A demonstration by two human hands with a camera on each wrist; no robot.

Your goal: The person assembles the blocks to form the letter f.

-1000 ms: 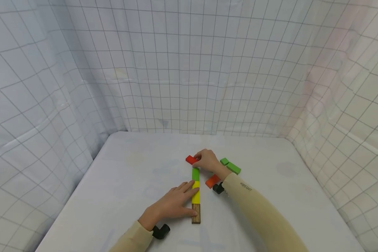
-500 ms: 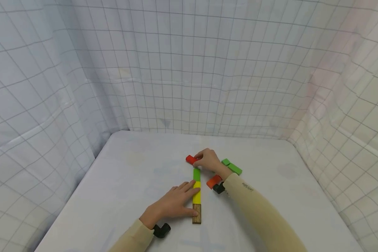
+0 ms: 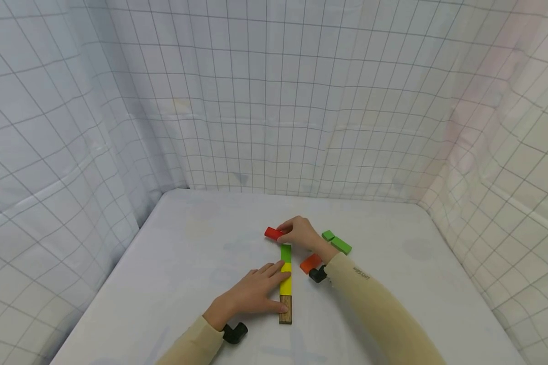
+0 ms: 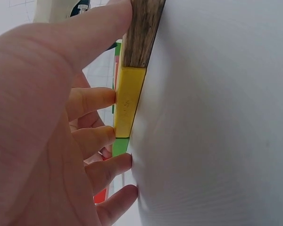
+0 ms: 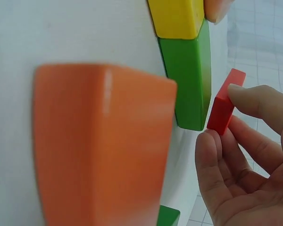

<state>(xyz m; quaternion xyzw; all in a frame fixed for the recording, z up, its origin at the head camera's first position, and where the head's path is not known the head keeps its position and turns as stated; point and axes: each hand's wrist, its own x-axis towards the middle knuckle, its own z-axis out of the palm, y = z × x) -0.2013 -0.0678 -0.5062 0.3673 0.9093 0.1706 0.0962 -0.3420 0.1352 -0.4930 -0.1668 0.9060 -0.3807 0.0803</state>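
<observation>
A row of blocks runs away from me: a brown wood-grained block [image 3: 285,317] nearest, then a yellow block [image 3: 285,287], then a green block [image 3: 285,253] at the far end. My left hand [image 3: 252,291] lies along the row's left side with fingers spread; its thumb touches the brown block and fingertips touch the yellow one. Just beyond the green block, my right hand [image 3: 300,233] pinches a red block [image 3: 272,233] between thumb and fingers. In the right wrist view the red block [image 5: 226,101] is tilted and apart from the green block's end.
An orange block [image 3: 310,263] lies right of the row, by the right wrist's black camera [image 3: 317,274]. Further right are a small green block [image 3: 328,235] and a longer green block [image 3: 341,245]. Grid-patterned curtains [image 3: 274,101] surround the white table [image 3: 201,243].
The red block in my right hand has turned and shifted slightly left and nearer. My left hand stays in place on the row.
</observation>
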